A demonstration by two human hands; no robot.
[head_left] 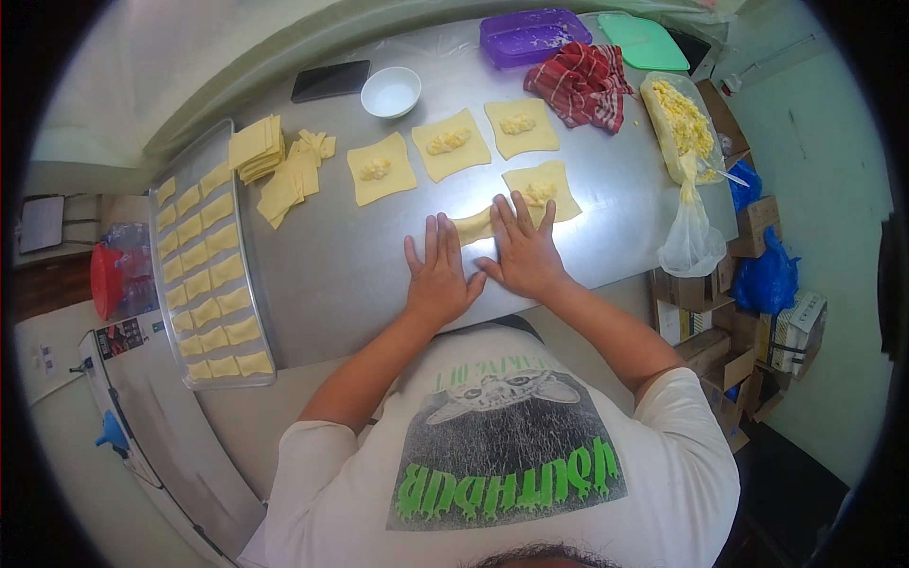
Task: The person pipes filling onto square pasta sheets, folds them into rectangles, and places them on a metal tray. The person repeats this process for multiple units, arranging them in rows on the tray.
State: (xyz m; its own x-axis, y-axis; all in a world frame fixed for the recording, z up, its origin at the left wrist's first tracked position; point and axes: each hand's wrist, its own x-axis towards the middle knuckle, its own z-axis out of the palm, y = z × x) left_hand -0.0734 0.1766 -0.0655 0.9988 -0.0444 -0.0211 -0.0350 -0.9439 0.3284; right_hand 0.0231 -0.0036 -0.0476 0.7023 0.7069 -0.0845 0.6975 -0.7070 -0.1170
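Note:
A folded piece of pale yellow dough (473, 227) lies on the metal table (350, 275), partly hidden under my fingertips. My left hand (441, 270) rests flat at its left end, fingers stretched out. On its right end lies my right hand (524, 254), also flat with its fingers apart; its fingertips reach the near left edge of an unfolded dough square (563, 204). That square carries a lump of chunky pale filling (540, 193). Beyond my hands, a left square (396, 189), a middle square (471, 156) and a right square (535, 143) each bear similar filling.
Left stands a metal tray (232, 382) with rows of folded dough pieces. Beside it are stacked dough sheets (254, 145) and loose ones (290, 183). Farther back: white bowl (391, 93), black flat device (331, 81), purple container (497, 43), red cloth (579, 85). Right: filling container (680, 114), plastic bag (692, 241).

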